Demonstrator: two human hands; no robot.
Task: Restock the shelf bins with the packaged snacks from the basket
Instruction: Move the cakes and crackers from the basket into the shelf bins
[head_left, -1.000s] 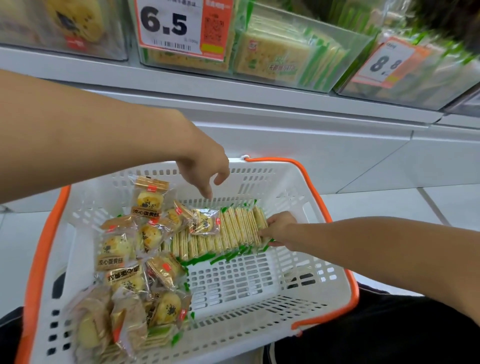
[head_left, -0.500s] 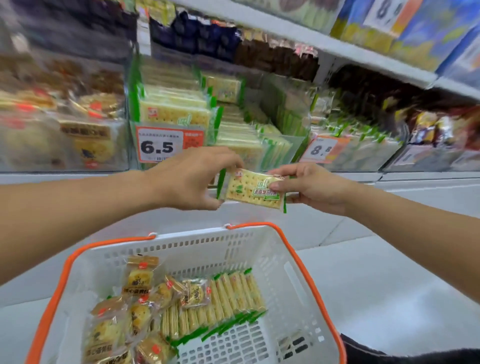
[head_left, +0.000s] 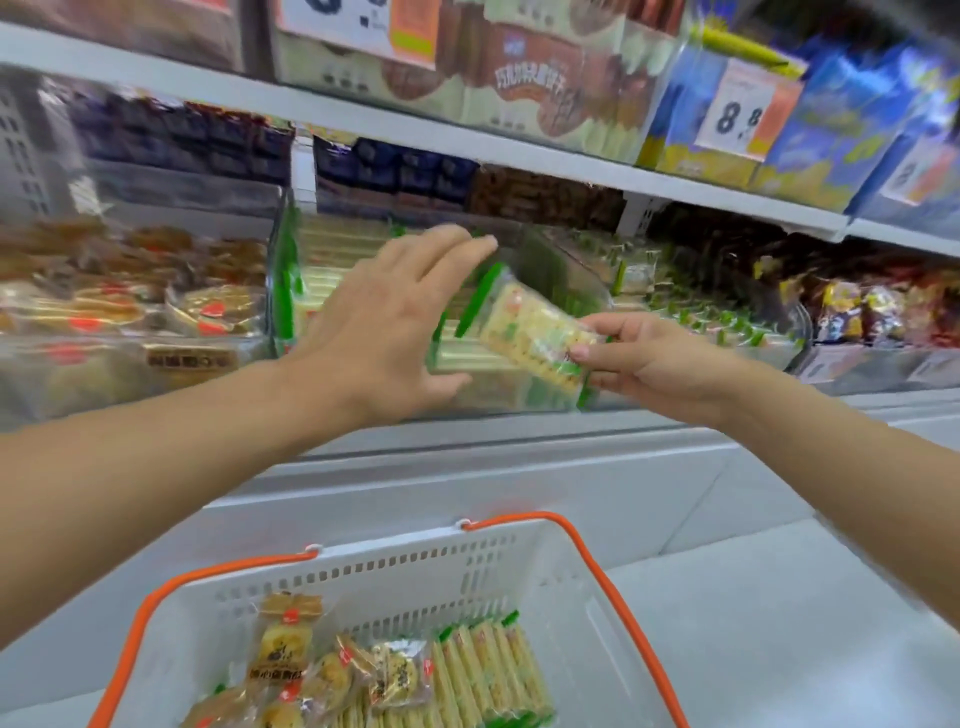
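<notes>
While the right hand (head_left: 654, 364) pinches a cracker pack (head_left: 535, 338) by its near end, thumb on top and fingers curled beneath, the left hand (head_left: 384, 332) is spread wide with straight fingers just beside the pack's far, green-edged end, holding nothing. The pack is tilted in the air in front of a clear bin (head_left: 566, 280) on the middle shelf, which holds more green-edged cracker packs. Left of it, another clear bin (head_left: 130, 358) holds round yellow pastries in clear wrappers with red marks. Below, a white basket (head_left: 415, 577) with orange handles holds a row of cracker packs (head_left: 488, 675) standing on edge at the right and wrapped pastries (head_left: 291, 644) at the left. On the top shelf a price tag (head_left: 737, 114) reads 8.8, before blue and yellow packs; printing on the snacks is too blurred to read.
</notes>
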